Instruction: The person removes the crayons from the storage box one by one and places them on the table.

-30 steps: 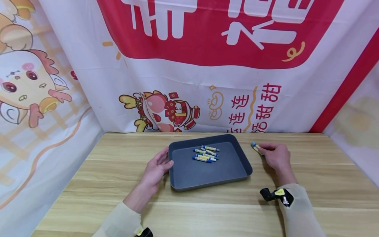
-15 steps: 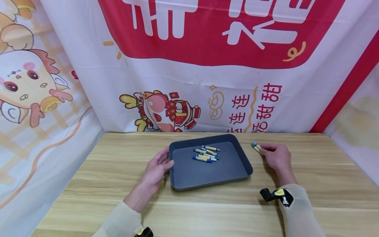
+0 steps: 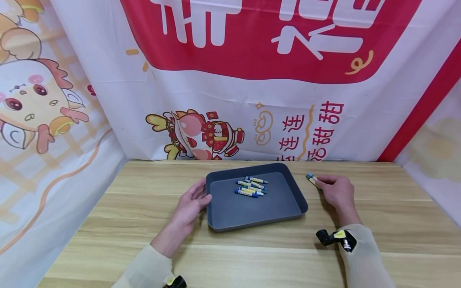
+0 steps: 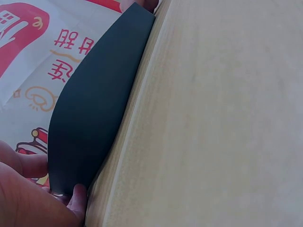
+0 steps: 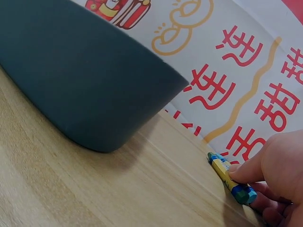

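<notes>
A dark grey rectangular tray (image 3: 252,210) lies on the wooden table, with several paper-wrapped crayons (image 3: 246,193) in a loose heap inside, blue and green ends showing. My left hand (image 3: 191,204) holds the tray's left end, thumb at the rim and fingers along the outer wall. To the right of the tray, my right hand (image 3: 336,192) pinches what look like two yellow-wrapped crayons (image 5: 225,174), close to the tabletop. One has a green end, the other a light blue one. In the left wrist view the left fingers (image 4: 35,165) touch the tray's edge.
The wooden table (image 3: 252,260) stretches in front of the tray and to both sides. A white cloth (image 3: 129,120) with red and cartoon prints hangs behind the table's back edge and along the sides.
</notes>
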A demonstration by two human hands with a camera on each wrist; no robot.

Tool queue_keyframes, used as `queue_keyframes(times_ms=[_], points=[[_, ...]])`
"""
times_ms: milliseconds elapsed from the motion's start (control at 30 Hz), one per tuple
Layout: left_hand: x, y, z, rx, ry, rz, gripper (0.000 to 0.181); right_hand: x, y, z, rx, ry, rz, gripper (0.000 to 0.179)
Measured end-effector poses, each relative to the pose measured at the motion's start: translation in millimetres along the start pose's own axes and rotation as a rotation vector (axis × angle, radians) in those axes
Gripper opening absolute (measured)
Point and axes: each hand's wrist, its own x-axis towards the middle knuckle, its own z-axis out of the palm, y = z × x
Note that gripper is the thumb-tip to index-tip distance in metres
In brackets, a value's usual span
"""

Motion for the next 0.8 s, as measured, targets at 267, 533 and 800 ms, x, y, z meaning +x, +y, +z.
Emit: queue_keyframes(times_ms=[267, 533, 800], points=[[0.8, -1.0, -0.5, -0.005, 0.001, 0.005, 0.067, 0.1, -1.7, -0.3, 0.002, -0.022, 0.030, 0.037], [0.3, -0.6, 0.0, -0.003, 0.005, 0.001, 0.067, -0.4, -0.6, -1.7, -0.010, -0.015, 0.007, 0.038], [0.1, 2.0, 1.5, -0.002, 0.006, -0.003, 0.067, 0.1, -1.5, -3.8, -0.002, -0.024, 0.012, 0.039]])
